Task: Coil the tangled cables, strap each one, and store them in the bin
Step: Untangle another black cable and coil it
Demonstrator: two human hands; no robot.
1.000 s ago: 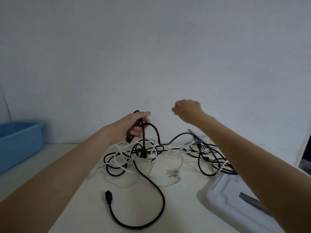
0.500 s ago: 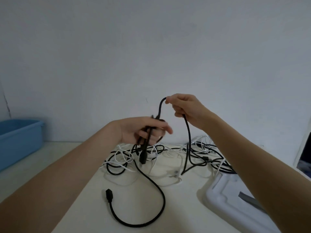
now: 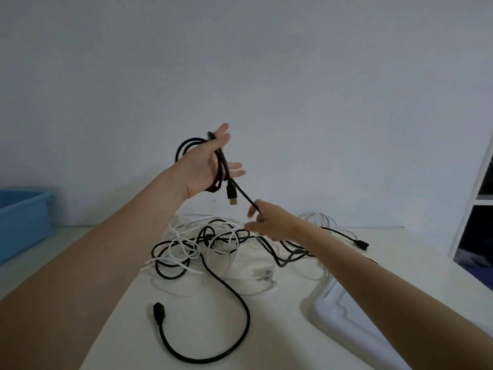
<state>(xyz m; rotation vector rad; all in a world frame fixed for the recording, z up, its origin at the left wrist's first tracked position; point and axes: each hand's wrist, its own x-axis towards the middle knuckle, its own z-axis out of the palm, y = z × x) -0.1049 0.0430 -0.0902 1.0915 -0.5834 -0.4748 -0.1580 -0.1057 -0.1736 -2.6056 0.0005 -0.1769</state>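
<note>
The bench (image 3: 293,329) carries a tangle of black and white cables (image 3: 202,244); the blue bin (image 3: 24,220) sits far left. My left hand (image 3: 205,164) holds up loops of black cable (image 3: 184,148), fingers mostly straight, plug (image 3: 232,194) dangling. My right hand (image 3: 269,220) seems to pinch that cable's trailing length, grip blurred.

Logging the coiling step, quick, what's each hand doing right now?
Left hand: raised, fingers straight, black cable looped around the palm.
Right hand: pinches the same cable lower down, above the tangle.
</note>
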